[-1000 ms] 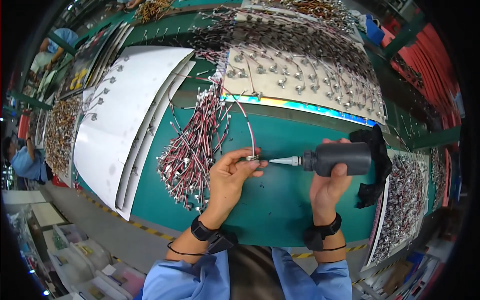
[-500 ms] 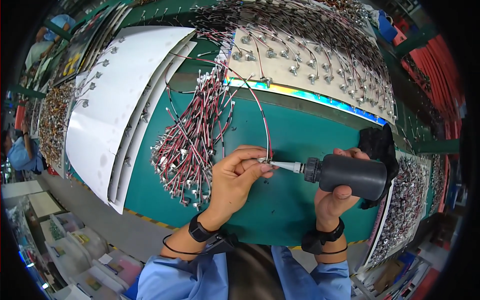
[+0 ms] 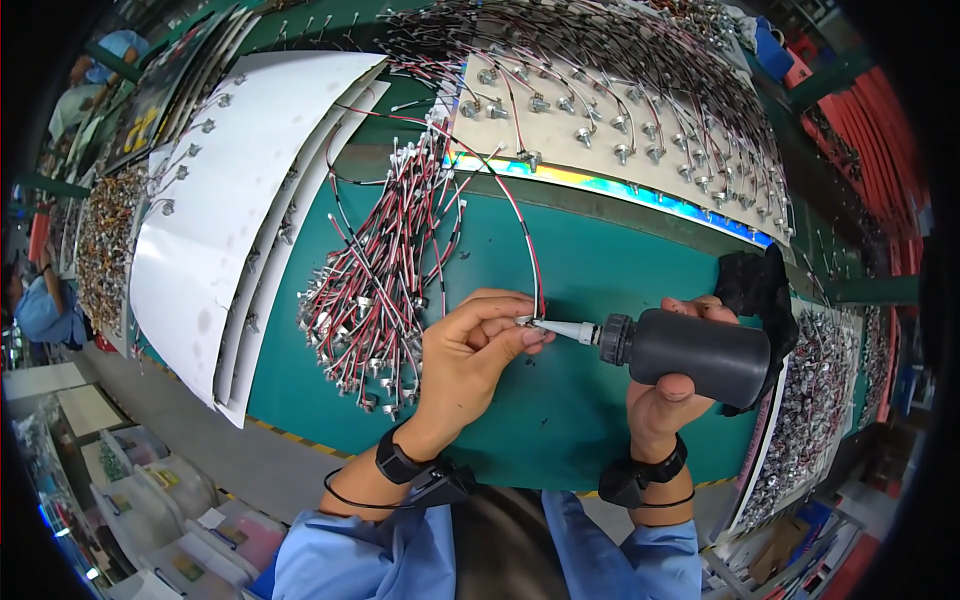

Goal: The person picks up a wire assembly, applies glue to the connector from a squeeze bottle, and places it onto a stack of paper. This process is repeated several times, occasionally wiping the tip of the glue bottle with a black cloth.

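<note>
Between thumb and fingertips, my left hand (image 3: 465, 355) pinches a small wired potentiometer (image 3: 526, 321), mostly hidden by the fingers. Its red, black and white wires (image 3: 533, 245) arch up and away over the green mat. My right hand (image 3: 655, 410) is wrapped round a dark grey squeeze bottle (image 3: 700, 352), tipped on its side. The bottle's pale tapered nozzle (image 3: 570, 330) points left, its tip at the potentiometer; whether they touch I cannot tell. Left of my hands lies a heaped bundle of similar wired potentiometers (image 3: 385, 270).
The green mat (image 3: 590, 235) covers the bench. Behind it, a beige board (image 3: 560, 130) carries rows of wired potentiometers. White sheets (image 3: 265, 150) stand stacked at the left. A black cloth (image 3: 750, 285) lies behind the bottle, and another loaded board (image 3: 800, 420) is at the right.
The bottle in my right hand has shifted slightly left, its nozzle tip staying at the potentiometer. My left hand keeps its pinch almost in place.
</note>
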Available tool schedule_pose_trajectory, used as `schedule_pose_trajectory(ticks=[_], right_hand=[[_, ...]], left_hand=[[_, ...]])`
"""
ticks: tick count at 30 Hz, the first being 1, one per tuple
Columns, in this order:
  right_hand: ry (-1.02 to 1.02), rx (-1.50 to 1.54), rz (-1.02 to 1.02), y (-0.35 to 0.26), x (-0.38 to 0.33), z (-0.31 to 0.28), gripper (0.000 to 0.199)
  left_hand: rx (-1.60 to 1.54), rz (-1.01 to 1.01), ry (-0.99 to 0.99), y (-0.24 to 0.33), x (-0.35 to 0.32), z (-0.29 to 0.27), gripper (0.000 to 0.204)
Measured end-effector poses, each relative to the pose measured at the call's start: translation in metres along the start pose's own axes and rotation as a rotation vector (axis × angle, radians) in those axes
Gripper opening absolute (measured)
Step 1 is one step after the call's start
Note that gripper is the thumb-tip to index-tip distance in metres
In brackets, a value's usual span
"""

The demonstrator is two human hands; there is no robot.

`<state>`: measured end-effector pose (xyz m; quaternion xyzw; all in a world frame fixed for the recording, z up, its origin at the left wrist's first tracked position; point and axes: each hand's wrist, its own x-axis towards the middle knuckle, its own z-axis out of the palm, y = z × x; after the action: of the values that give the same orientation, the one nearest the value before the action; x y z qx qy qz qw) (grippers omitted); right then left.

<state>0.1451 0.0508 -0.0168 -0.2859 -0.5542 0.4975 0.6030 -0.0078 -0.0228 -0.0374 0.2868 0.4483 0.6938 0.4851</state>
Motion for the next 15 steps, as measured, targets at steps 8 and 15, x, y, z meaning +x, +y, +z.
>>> schedule_pose_trajectory(ticks=[8,15], right_hand=[[0.002,0.001,-0.014,-0.0005,0.0011,-0.0010,0.079],[0.013,0.000,-0.007,0.0001,0.0013,-0.0012,0.080]], left_hand=[[-0.021,0.012,0.008,-0.0003,0.0006,-0.0017,0.017],[-0.011,-0.002,0.010,-0.0012,0.0003,-0.0021,0.017]])
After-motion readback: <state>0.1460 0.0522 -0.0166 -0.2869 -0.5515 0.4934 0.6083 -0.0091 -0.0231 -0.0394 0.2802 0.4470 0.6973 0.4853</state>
